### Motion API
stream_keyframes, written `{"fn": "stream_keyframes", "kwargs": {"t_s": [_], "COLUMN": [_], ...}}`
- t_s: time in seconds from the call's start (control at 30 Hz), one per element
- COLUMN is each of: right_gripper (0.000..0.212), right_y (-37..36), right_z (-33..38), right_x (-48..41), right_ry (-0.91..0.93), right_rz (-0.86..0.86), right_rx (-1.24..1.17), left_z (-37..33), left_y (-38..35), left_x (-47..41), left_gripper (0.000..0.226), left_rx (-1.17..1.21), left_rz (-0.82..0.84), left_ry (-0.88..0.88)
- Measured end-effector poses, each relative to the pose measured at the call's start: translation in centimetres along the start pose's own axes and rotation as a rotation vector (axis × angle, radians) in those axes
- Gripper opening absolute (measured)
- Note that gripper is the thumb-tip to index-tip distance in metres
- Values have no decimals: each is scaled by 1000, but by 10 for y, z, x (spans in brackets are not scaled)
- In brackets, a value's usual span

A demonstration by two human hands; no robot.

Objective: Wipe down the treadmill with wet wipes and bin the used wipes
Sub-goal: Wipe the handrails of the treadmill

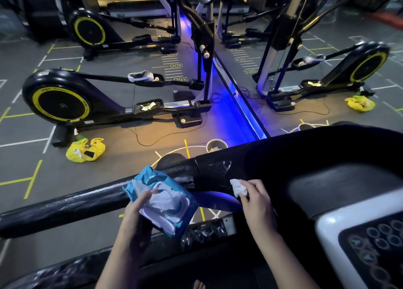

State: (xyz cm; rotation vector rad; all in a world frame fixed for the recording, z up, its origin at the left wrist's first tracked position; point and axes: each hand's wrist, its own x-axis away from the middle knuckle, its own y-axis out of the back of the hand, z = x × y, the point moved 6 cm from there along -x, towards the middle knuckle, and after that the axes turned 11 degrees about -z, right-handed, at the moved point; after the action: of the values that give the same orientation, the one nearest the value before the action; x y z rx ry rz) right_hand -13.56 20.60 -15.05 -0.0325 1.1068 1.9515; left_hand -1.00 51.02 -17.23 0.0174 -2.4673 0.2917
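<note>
Viewpoint: looked down from head height over the front of a treadmill in a dim gym.
Left hand (pixel 139 210): curled round a blue pack of wet wipes (pixel 172 210), gripping it from below and at its left side, with the fingertips up on the top face.
Pack: its lid stood open and a loose white wipe (pixel 162 200) spilled from the opening; the pack was held just over the treadmill handrail (pixel 65 203).
Right hand (pixel 257 201): pinched a small crumpled wipe (pixel 238 187) between thumb and fingertips.
Crumpled wipe: sat at the bend of the black handrail, beside shiny wet streaks; whether it touched the rail could not be told.
Console (pixel 359 234): white-edged, with round buttons, at the lower right, near the right forearm.
Round bin (pixel 216 145): stood on the floor just beyond the handrail, with pale crumpled scraps inside.
Floor (pixel 26 171): grey with yellow and white lines.
Beyond: a black elliptical trainer (pixel 87 96) with a yellow-rimmed wheel, and a yellow bag (pixel 85 150) lying near its base.
Mirror (pixel 327 55): on the right, edged with blue light, repeated the trainer and the bag.
</note>
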Motion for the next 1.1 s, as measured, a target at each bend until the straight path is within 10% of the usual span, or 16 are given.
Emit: {"fn": "stream_keyframes", "kwargs": {"t_s": [0.4, 0.8, 1.1], "right_gripper": [21, 29, 36], "right_y": [-52, 34, -13], "right_z": [45, -18, 17], "right_x": [0, -27, -20], "right_ry": [357, -80, 208], "right_rz": [-1, -308, -92], "right_rx": [171, -93, -51], "left_z": [1, 6, 15], "left_y": [9, 6, 5], "left_x": [-5, -20, -34], "left_gripper": [44, 48, 59], "left_rx": [-10, 1, -9], "left_rz": [-6, 1, -38], "left_ry": [12, 15, 19]}}
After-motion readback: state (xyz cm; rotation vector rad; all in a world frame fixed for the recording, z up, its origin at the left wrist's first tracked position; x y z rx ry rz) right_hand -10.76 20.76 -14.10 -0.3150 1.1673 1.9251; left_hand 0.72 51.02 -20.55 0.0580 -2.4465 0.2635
